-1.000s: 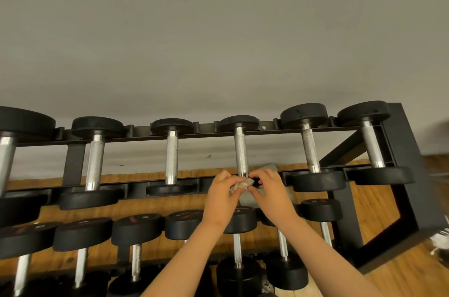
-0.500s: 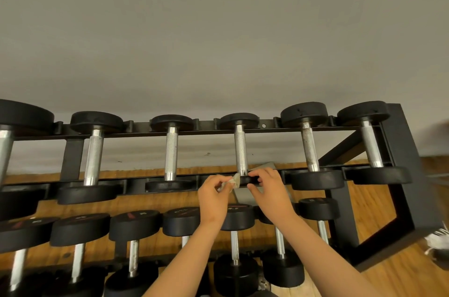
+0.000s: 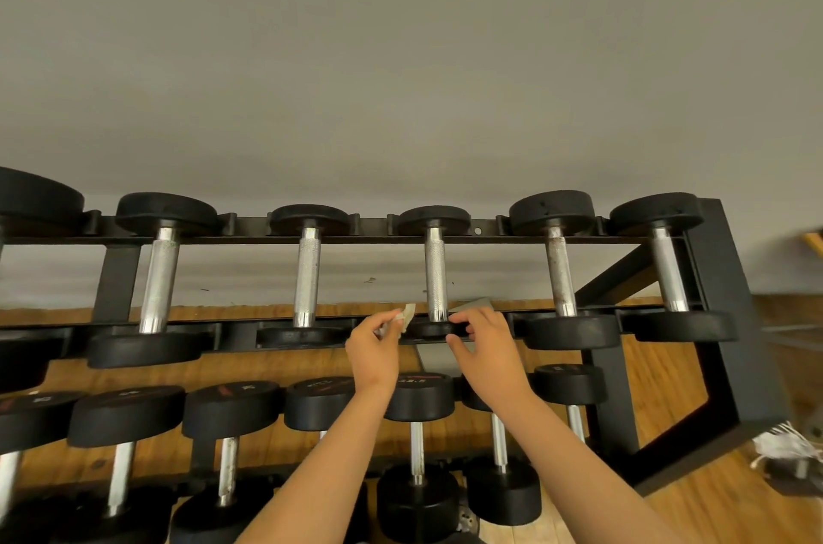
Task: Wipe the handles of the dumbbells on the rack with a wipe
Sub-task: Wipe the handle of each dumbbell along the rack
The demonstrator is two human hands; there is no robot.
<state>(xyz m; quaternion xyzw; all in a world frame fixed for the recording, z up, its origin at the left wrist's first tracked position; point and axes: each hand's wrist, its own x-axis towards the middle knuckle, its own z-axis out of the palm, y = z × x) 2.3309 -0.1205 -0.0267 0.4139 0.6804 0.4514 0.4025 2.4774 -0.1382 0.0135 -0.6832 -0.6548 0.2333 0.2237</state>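
Hands raised at the top row: the left hand (image 3: 376, 347) pinches a crumpled wipe (image 3: 407, 314) between thumb and fingertips, just left of a dumbbell (image 3: 434, 220) and clear of its metal handle (image 3: 435, 276). The right hand (image 3: 485, 343) curls finger and thumb round that dumbbell's near end. More dumbbells fill the black rack (image 3: 730, 321) below.

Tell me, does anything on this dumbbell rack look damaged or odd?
The top row's second handle from the right is blotched with dark, rust-like spots, while the rightmost handle beside it looks clean and shiny.
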